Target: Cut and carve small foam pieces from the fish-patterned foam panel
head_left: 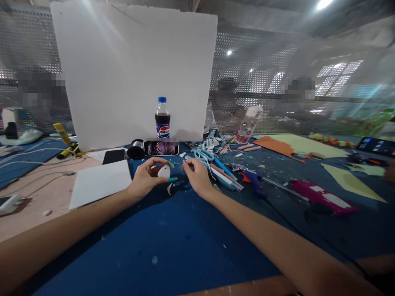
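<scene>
My left hand (148, 176), with long teal nails, is closed around a small white rounded piece (163, 172) that has a tiny dark dot on it. Just to the right, my right hand (197, 174) is pinched with thumb and forefinger together; whatever lies between the fingertips is too small to make out. The two hands are a short gap apart, above the blue mat (148, 246). Below the white piece, a small dark and white object (173, 188) lies on the mat, its kind unclear. A phone (162, 148) showing a video stands behind the hands.
Scissors (203, 155), pens (226, 177) and white scraps (212, 144) crowd the right side, with a blue glue gun (254, 183) and a magenta tool (322, 196) farther right. A cola bottle (162, 119) stands behind the phone. White sheet (100, 183) and cables (46, 176) lie left.
</scene>
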The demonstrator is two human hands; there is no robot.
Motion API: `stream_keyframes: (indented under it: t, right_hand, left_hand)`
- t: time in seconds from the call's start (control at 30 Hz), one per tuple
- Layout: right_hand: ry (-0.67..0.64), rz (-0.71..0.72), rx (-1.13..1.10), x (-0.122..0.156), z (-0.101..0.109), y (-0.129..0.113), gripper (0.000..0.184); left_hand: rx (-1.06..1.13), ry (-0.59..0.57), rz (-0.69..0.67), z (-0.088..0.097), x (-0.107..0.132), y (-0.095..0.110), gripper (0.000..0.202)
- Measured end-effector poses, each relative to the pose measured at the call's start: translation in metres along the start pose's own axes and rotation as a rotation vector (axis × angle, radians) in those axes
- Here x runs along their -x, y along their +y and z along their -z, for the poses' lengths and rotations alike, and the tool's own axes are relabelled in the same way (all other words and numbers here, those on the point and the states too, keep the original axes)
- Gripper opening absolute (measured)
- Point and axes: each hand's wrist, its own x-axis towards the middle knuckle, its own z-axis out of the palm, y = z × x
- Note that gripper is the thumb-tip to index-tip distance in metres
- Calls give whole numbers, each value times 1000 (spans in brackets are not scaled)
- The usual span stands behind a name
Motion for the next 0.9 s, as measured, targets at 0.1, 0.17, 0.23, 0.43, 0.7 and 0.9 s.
stream_keyframes:
  t: [0.1, 0.17, 0.23, 0.43, 0.7, 0.9]
  right_hand:
    - [-10, -7, -6, 0, 0, 0, 26]
    - [-15, -19, -9, 0, 0, 0, 25]
    - [-22, -32, -12, 0, 1, -2, 26]
    - [-83, -21, -48, 2, 3, -5, 34]
    - [-290, 63, -135, 4, 5, -10, 27]
    - [-275, 156, -86, 8, 4, -11, 10]
  left_hand:
    - [-28, 7, 46, 0, 1, 1, 42]
    - [-80, 24, 78, 1, 1, 1, 42]
    - [-143, 55, 104, 2, 0, 0, 40]
    - [-288, 177, 106, 8, -3, -7, 30]
    - [-601, 130, -90, 9, -1, -5, 58]
    - [-566, 96, -138, 6, 2, -5, 56]
